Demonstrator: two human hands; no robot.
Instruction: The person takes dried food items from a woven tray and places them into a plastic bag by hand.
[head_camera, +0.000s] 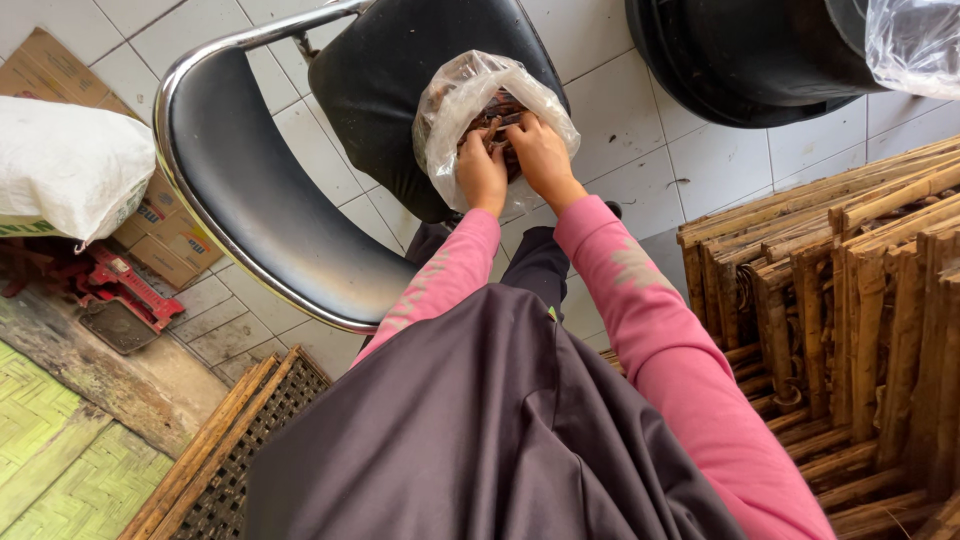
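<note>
Bag (450, 105) around both hands' grip (510, 150)

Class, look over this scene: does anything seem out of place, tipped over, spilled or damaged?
The black chair stands out: it seems to lie tipped on the tiled floor, backrest toward the camera, and both hands work in a clear plastic bag resting on its seat. The floor tiles look stained. Nothing looks spilled.

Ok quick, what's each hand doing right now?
Left hand: fingers curled inside the clear plastic bag, gripping its dark contents.
Right hand: same, closed on the contents inside the bag.
</note>
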